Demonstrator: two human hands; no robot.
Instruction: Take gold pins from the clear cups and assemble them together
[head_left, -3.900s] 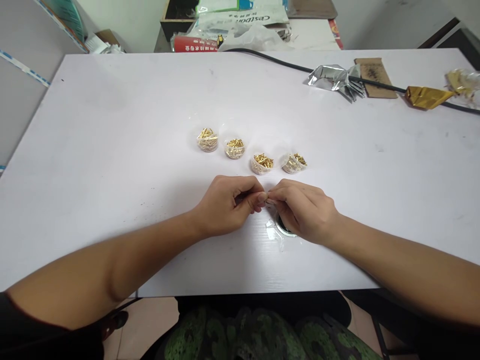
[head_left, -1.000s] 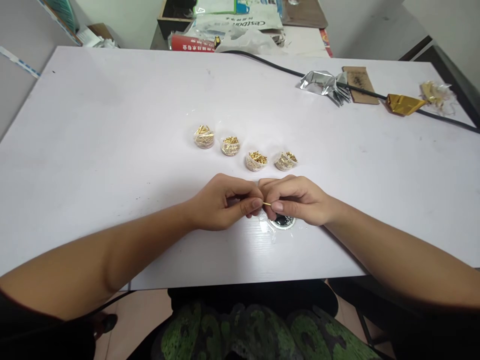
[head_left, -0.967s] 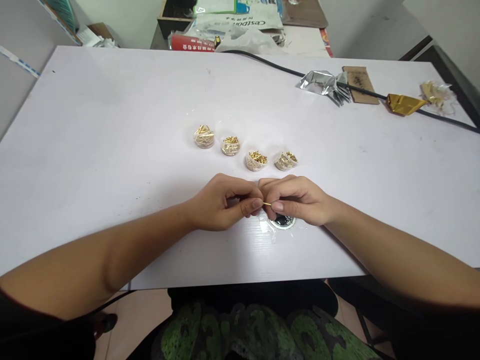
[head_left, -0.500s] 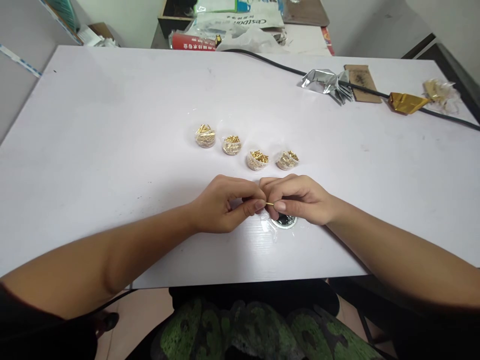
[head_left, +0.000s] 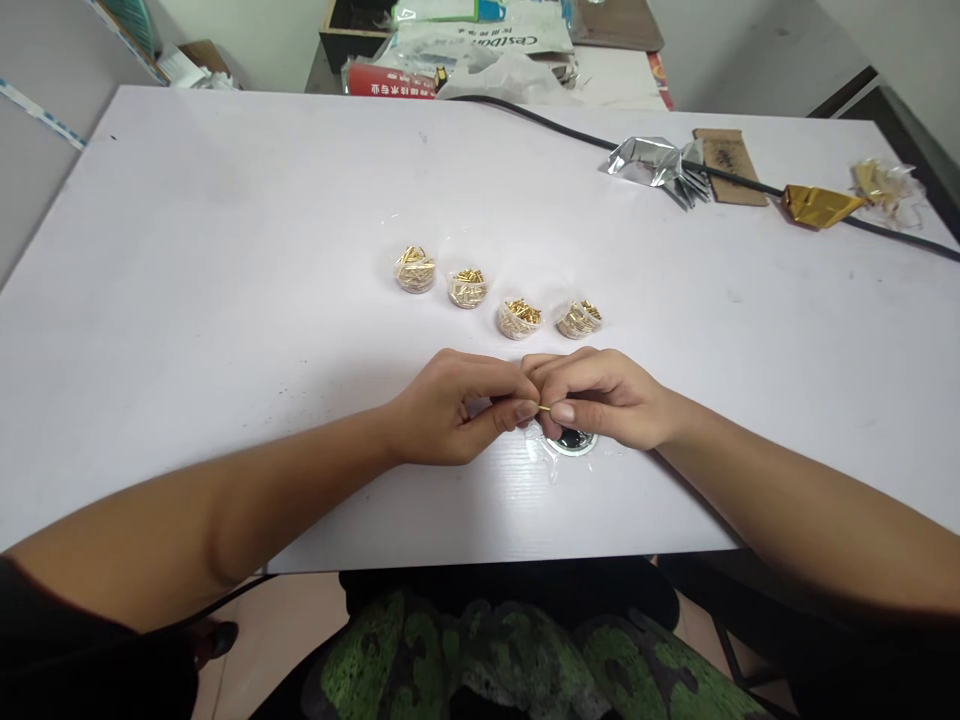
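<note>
One gold pin held over the white table, left hand pinching one end, right hand pinching the other, four filled cups just beyond them, black disc partly hidden under the right hand.

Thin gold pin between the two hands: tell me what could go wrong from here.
The gold pin is thin and pinched by the left hand and right hand, so either grip might slip.
If dropped, it could land on the dark round fitting by the right hand; whether that has a gap is unclear.
The rightmost clear cup, holding gold pieces, stands just beyond the right hand, so a knock might spill some.
</note>
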